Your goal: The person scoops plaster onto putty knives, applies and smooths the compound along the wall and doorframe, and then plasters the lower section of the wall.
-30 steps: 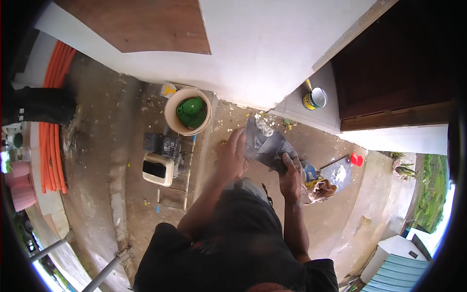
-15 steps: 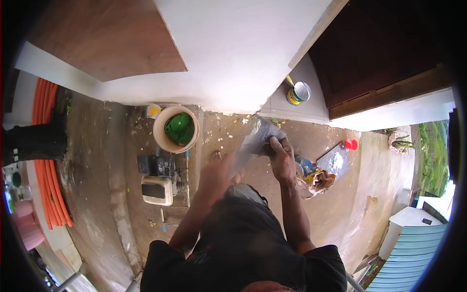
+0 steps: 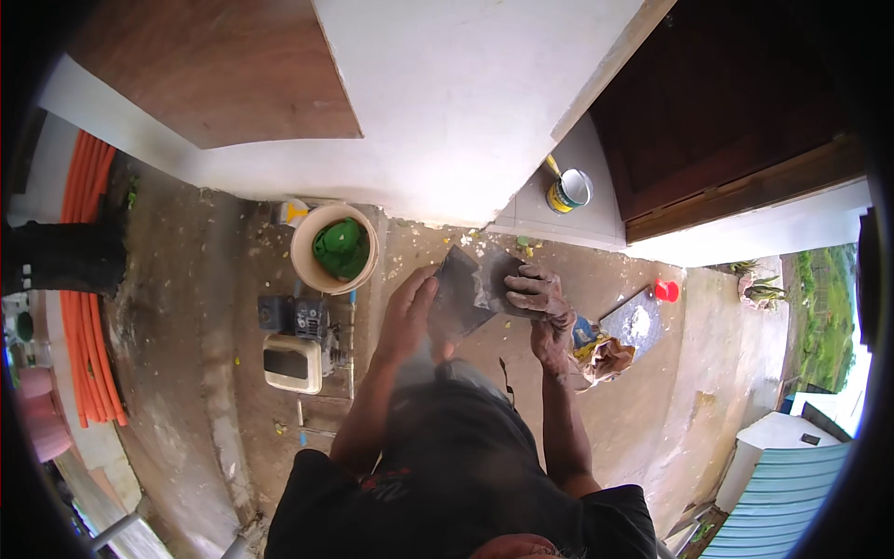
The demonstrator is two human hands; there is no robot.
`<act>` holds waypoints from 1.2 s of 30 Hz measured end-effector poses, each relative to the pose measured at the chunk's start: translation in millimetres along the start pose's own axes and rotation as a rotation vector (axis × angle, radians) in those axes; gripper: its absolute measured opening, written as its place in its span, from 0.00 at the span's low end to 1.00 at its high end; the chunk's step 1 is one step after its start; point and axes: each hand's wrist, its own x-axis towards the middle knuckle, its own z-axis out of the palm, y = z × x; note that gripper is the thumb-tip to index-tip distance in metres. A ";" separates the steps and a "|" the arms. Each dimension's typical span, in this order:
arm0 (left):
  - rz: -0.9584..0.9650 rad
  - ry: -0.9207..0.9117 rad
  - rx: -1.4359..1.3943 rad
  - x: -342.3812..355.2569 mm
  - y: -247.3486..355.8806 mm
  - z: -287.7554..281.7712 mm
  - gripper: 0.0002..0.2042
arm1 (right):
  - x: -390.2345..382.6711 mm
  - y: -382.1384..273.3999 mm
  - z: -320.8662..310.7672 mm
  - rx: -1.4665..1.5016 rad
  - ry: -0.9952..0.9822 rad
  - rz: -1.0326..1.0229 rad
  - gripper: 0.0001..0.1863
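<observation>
In front of my body, my left hand (image 3: pixel 410 309) is closed on the left edge of a dark, flat, four-sided spreader plate (image 3: pixel 456 296). My right hand (image 3: pixel 543 303), dusted with pale residue, grips a second, smaller dark spreader plate (image 3: pixel 504 272), its fingers bent over the right side. The two plates meet or nearly meet; whether they touch I cannot tell. Whitish paste (image 3: pixel 481 287) shows along the facing edges. Below my right hand, an open, crumpled sack (image 3: pixel 603 361) lies beside a grey board (image 3: pixel 652 328) carrying white paste.
A bucket (image 3: pixel 303 265) with a green thing inside stands left, above a small machine (image 3: pixel 293 363). A paint can (image 3: pixel 570 191) sits on the tiled doorstep. A white wall (image 3: pixel 447 112) rises ahead. There is a red container (image 3: pixel 666 291) at right and orange pipes (image 3: pixel 88 326) far left.
My left hand has moved up and left, and its plate now shows apart from the right one. My right hand has turned, with its fingers over its plate. The view has shifted slightly.
</observation>
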 end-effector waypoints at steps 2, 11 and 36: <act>0.030 0.005 -0.008 -3.5 -4.8 8.7 0.18 | -2.5 4.4 -0.7 -0.007 0.038 -0.012 0.10; 0.144 -0.041 0.110 -15.3 -4.7 34.1 0.14 | -56.9 53.8 -1.8 0.138 0.311 0.355 0.10; -0.079 -0.175 0.327 24.0 -72.8 54.5 0.15 | -165.2 48.0 -34.2 1.076 0.948 0.916 0.18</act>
